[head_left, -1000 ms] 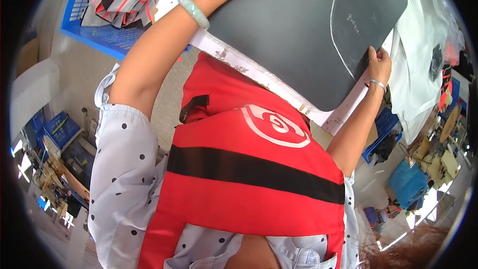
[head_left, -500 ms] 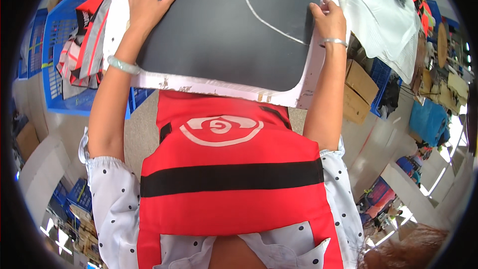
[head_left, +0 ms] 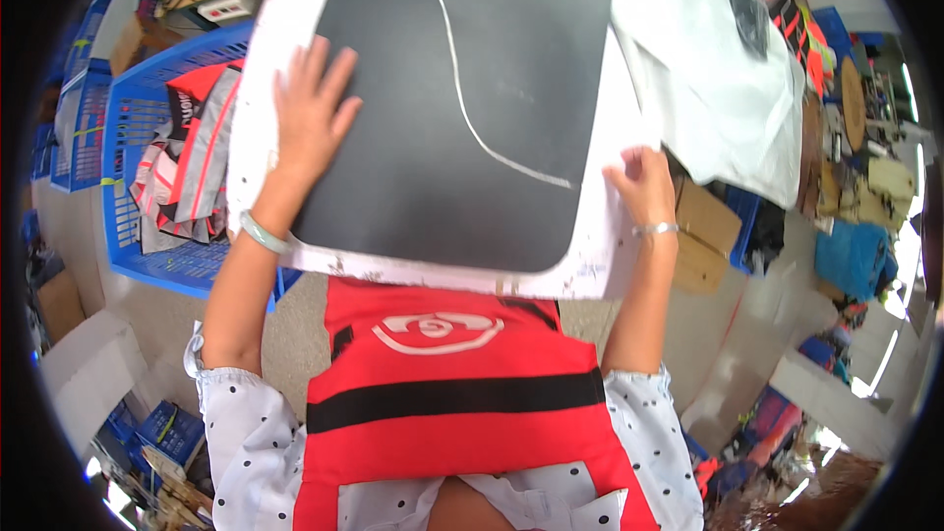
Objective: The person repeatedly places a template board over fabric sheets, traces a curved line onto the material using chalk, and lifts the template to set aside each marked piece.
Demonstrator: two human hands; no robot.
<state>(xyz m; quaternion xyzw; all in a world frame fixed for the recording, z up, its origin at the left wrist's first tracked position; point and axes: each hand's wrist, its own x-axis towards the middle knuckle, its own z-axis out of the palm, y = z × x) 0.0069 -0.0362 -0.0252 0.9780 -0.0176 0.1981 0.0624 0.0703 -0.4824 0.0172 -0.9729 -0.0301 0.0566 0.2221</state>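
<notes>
Black and white-edged, the flat board (head_left: 462, 108) sits on the desk just ahead of the person, the left hand (head_left: 310, 123) spread flat on its dark surface, the right hand (head_left: 644, 187) pinching its right edge, a blue basket (head_left: 118, 167) of garments to the left.

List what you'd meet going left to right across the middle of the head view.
Blue basket → left hand → black pad → right hand → cardboard boxes
</notes>
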